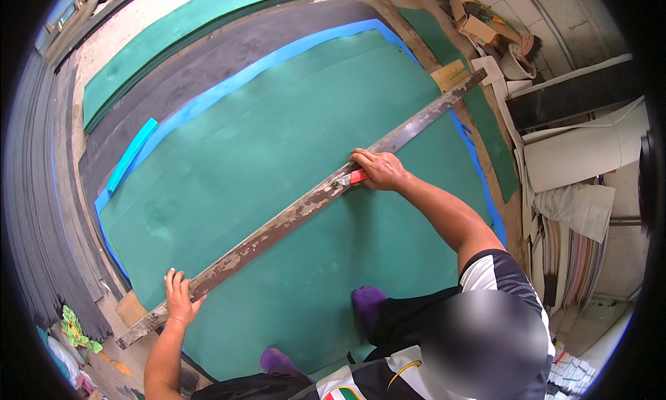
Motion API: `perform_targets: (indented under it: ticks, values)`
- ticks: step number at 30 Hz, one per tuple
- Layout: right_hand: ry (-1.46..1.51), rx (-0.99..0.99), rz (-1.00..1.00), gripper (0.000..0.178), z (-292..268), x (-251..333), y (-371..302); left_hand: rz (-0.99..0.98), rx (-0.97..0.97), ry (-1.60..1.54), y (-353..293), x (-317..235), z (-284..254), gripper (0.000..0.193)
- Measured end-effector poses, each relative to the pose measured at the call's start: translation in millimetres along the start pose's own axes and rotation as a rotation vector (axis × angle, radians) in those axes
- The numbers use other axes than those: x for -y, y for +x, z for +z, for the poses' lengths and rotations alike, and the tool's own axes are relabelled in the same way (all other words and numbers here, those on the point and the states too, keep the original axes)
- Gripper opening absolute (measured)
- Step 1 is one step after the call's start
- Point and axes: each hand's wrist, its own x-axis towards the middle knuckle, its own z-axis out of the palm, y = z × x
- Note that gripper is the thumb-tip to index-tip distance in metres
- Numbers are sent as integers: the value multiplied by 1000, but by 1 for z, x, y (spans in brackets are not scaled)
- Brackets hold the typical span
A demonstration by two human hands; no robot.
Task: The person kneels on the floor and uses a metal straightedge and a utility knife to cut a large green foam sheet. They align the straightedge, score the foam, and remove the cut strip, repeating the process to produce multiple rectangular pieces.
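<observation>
A long, worn metal straightedge [267, 233] lies diagonally across a large green sheet [250, 136], from near left to far right. Near its lower left end, my left hand [180, 301] is open with fingers apart, its thumb against the bar's edge. At about mid-length, my right hand [380, 170] is closed on a red-handled utility knife [358, 176], whose silvery front end lies over the bar. Some right-hand fingers reach across the straightedge too. Whether the knife's blade touches the sheet cannot be made out.
Blue sheet [236, 72] borders the green one, with dark sheet [139, 116] beyond. A turquoise strip [132, 156] lies at left, near stacked dark sheets [41, 192]. Wood pieces [449, 75] sit under the bar's far end. Rolled white material [590, 150] and cardboard boxes [479, 29] stand right.
</observation>
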Motion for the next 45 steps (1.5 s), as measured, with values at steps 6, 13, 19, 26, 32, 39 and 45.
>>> perform_targets:
  ticks: [6,13,19,26,32,39,45]
  values:
    - [11,11,6,59,-5,2,-12,10,-5,-19,2,-9,-1,73]
    - [18,29,17,59,8,6,-22,2,-14,-26,-13,-13,7,72]
    - [-50,84,33,59,-22,-13,22,-1,-28,-56,16,-10,-11,72]
    - [9,3,66,67,11,-29,23,29,-90,39,34,-6,-20,76]
    - [63,-39,14,70,8,-54,32,0,-147,37,31,-6,-10,77]
    - [64,-24,54,70,12,-64,27,33,-197,27,45,-5,-11,75]
    - [76,-25,35,72,11,-63,27,20,-192,25,47,-2,-11,75]
